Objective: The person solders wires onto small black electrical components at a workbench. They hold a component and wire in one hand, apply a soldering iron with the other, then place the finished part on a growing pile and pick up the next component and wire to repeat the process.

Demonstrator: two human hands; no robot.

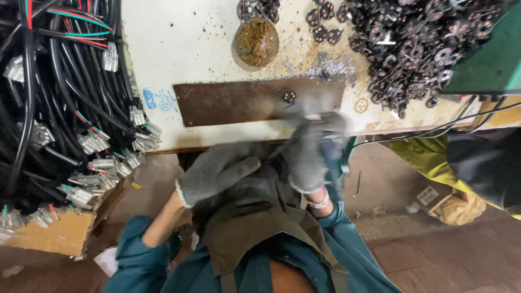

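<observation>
Now one small black disc point(288, 96) sits on the brown plate point(255, 101) on the surface point(179, 49), the big pile point(418, 43) far right untouched, left hand point(217, 171) loosely spread and empty, blurred right hand point(309, 149) closed around something I cannot make out.

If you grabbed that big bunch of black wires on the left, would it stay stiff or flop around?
The black wires would probably flop and sag, since they hang in loose curves. They look tangled, so pulling one likely drags others. The clear connectors at their ends might snag.
</observation>
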